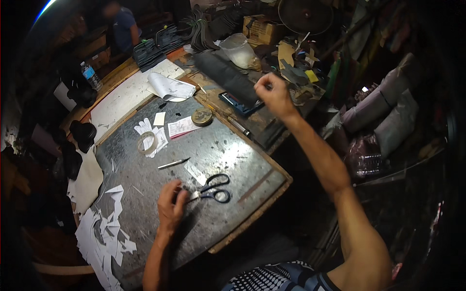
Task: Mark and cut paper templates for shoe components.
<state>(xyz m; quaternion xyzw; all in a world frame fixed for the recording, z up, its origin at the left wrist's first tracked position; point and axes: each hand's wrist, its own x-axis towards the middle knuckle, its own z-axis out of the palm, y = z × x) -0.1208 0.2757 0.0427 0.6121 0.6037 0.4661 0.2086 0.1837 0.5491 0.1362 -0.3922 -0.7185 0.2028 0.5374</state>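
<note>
My left hand [171, 206] is low over the metal-topped table, fingers curled in, beside the blades of dark-handled scissors [216, 195]. The blade tips disappear behind my thumb, and whatever the fingers hold, if anything, is hidden. My right hand [277, 98] is reached far forward with thumb and fingertips pinched together, by the edge of a long black sheet [225, 77]. What sits in that pinch is too small to make out. Partly under the sheet lies a blue case [239, 105]. A pen-like tool [173, 163] rests just beyond my left hand.
White paper scraps [104, 237] pile up at the table's left edge. Farther back are a tape roll [147, 143], white gloves [158, 133], a printed pad [182, 127] and a round tin [202, 117]. A clear bag [240, 51] and a person [124, 26] are beyond.
</note>
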